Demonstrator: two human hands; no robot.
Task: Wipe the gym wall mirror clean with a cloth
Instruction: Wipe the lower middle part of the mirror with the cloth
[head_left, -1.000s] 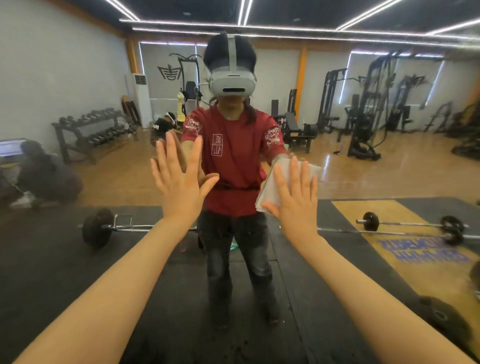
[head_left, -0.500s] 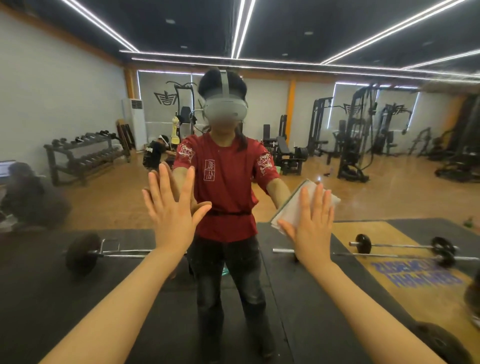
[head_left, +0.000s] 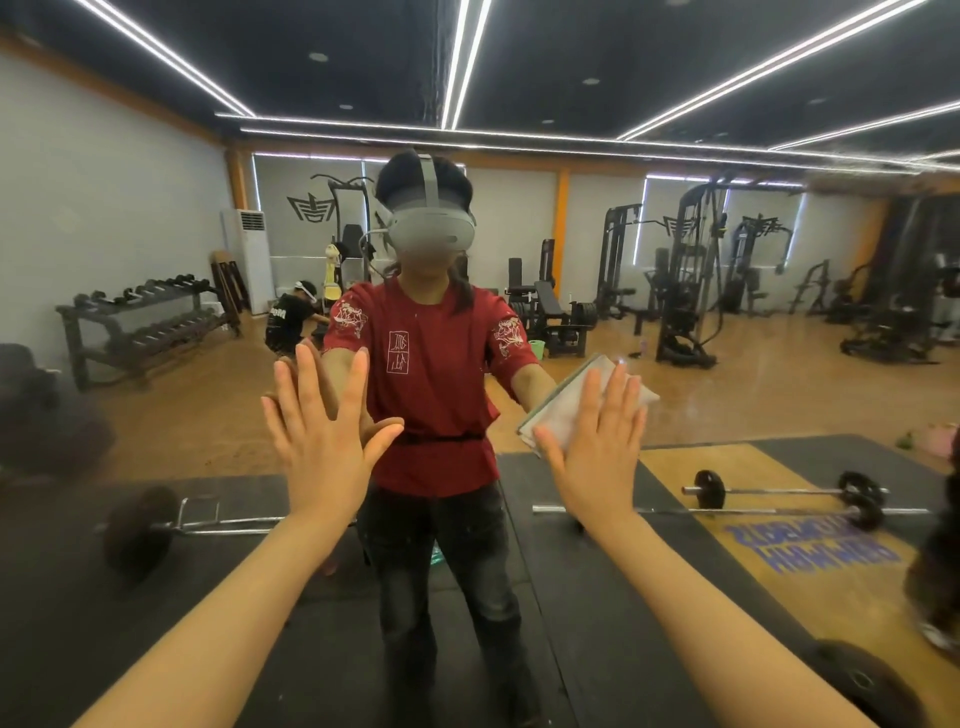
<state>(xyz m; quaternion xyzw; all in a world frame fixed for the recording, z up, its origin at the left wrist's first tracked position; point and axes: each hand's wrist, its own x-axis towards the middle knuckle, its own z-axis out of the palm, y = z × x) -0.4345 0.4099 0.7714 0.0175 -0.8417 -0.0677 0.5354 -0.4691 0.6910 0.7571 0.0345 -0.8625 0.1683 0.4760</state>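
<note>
Since the earlier frame the right hand (head_left: 597, 447) has slid the cloth (head_left: 576, 402) further right on the mirror (head_left: 779, 395) — one cloth, flattened under straight fingers. Left hand (head_left: 324, 436) — released, fingers spread, palm flat on glass, well left of the cloth.

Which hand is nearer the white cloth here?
Right. The right hand presses flat on the white cloth against the mirror. The left hand lies bare on the glass, off to the cloth's left.

Bright, even light from ceiling LED strips (head_left: 457, 62); floor glare right; wide-angle bending at edges; left edge smeared.
</note>
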